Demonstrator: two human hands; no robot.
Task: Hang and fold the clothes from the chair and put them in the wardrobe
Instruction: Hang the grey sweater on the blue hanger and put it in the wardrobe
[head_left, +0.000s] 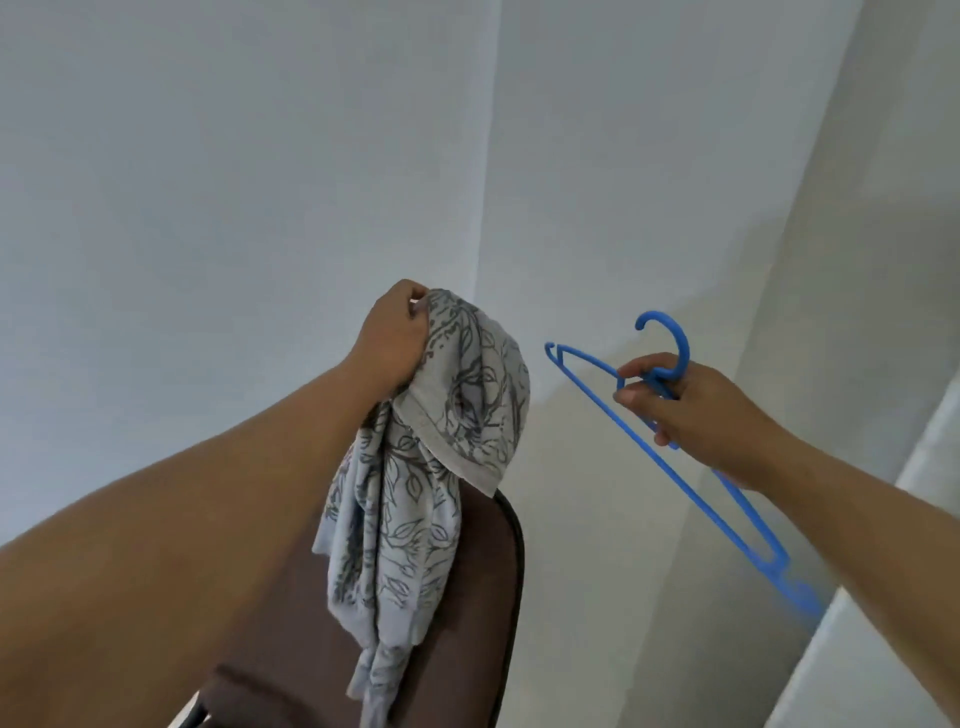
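Note:
My left hand (392, 338) grips a bunched grey garment (415, 499) with a dark leaf print and holds it up in the air. The cloth hangs down in front of a brown chair back (483, 597). To the right, my right hand (691, 410) holds a blue plastic hanger (587, 382) by the neck just under its hook. The hanger slants down to the right, apart from the garment.
White walls meet in a corner behind the hands. A pale vertical panel (883, 649), perhaps a door or wardrobe edge, runs along the right side. No other clothes show on the chair from this angle.

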